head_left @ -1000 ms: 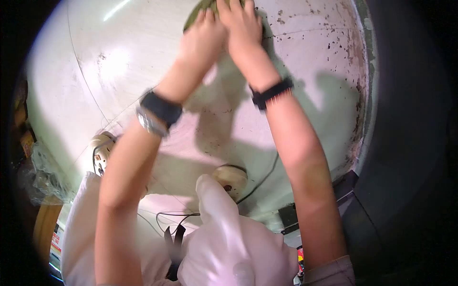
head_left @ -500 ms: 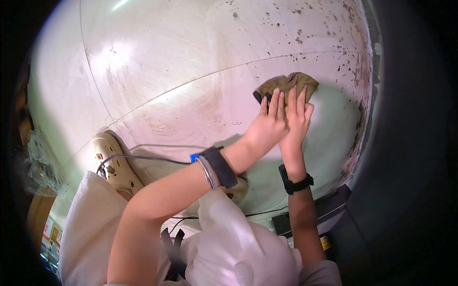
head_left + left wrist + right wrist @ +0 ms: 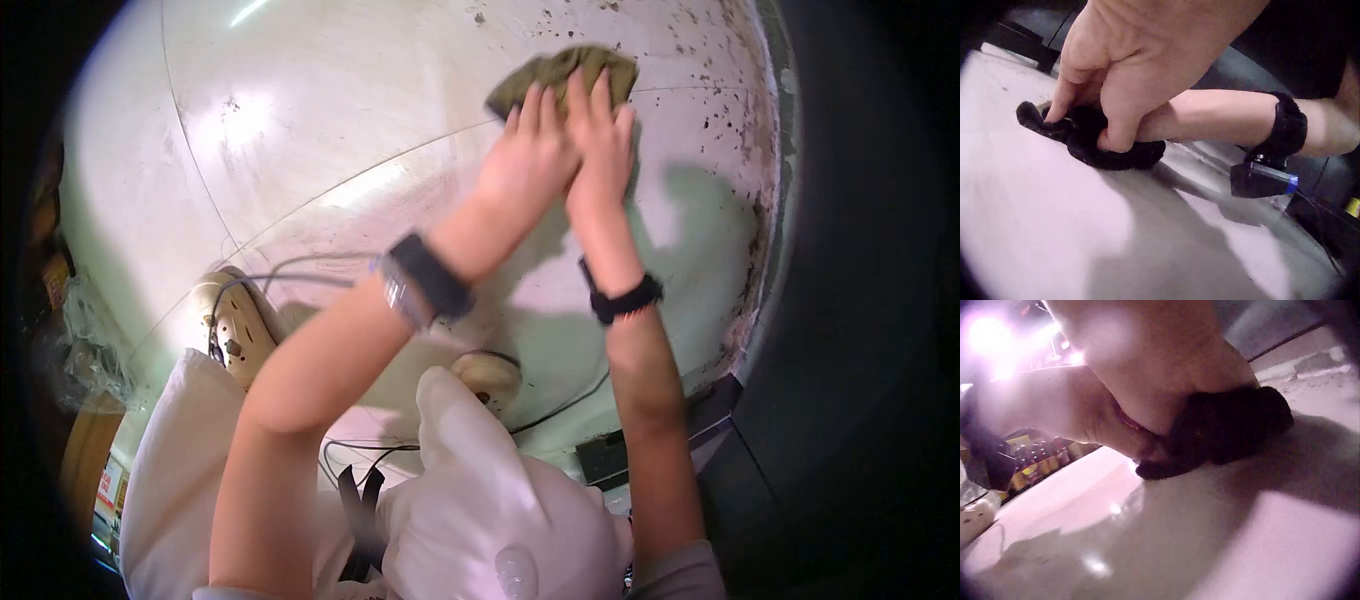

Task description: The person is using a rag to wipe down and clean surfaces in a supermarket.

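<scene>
An olive-brown cloth point(image 3: 560, 75) lies bunched on the pale tiled floor, looking nearly black in both wrist views. My left hand point(image 3: 528, 160) presses on its near edge with the fingers stretched forward. In the left wrist view, the thumb and a finger point(image 3: 1057, 112) push down into the dark folds of the cloth point(image 3: 1116, 155). Close against it, my right hand point(image 3: 598, 150) lies with extended fingers on the right part of the cloth. The right wrist view shows the cloth point(image 3: 1235, 425) bunched beneath that hand, its fingertips hidden.
Dark specks and stains point(image 3: 710, 120) run along the floor's right edge, beside a dark vertical surface point(image 3: 850, 300). Beige clogs stand near me, one at left point(image 3: 235, 325) and one in the middle point(image 3: 487, 380). Black cables point(image 3: 560, 405) trail over the floor. Crumpled clear plastic point(image 3: 90, 345) lies far left.
Both hands and the cloth came back toward my body and rightward, then slid forward again and slightly left. They stay together on the cloth throughout.
</scene>
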### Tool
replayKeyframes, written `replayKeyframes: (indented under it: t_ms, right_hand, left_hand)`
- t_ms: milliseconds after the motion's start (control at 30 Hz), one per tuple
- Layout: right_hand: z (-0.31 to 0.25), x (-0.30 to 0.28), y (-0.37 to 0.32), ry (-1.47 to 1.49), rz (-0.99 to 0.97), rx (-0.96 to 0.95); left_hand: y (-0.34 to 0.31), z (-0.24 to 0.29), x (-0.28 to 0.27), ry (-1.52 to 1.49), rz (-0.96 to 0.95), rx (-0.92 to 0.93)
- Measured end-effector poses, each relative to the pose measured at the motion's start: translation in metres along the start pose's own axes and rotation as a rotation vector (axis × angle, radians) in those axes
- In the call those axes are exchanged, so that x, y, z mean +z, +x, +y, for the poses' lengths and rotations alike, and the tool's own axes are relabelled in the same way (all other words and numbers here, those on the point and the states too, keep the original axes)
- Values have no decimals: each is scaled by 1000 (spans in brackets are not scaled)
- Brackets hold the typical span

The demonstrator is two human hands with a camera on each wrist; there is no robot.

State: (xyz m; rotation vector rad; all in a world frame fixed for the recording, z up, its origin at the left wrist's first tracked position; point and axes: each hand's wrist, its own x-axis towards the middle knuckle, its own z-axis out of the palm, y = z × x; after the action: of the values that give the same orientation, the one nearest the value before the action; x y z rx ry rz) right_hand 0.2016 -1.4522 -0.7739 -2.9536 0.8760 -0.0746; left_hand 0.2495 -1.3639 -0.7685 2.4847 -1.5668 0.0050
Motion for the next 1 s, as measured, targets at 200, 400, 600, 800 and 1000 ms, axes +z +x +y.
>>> replayKeyframes:
  t_ms: [200, 400, 600, 800, 1000]
  right_hand:
    - [-24, 10, -30, -59, 91, -92]
    - [-26, 14, 50, 50, 101, -91]
    - [-21, 24, 57, -40, 116, -97]
    - [-23, -25, 61, 96, -135, -18]
    - [0, -133, 47, 225, -214, 141]
  left_hand:
    - [-45, -9, -12, 8, -36, 64]
    - [41, -93, -23, 62, -337, 398]
    - [32, -193, -110, 261, -414, 804]
    - [16, -239, -116, 420, -635, 885]
    - [58, -217, -93, 180, -384, 817]
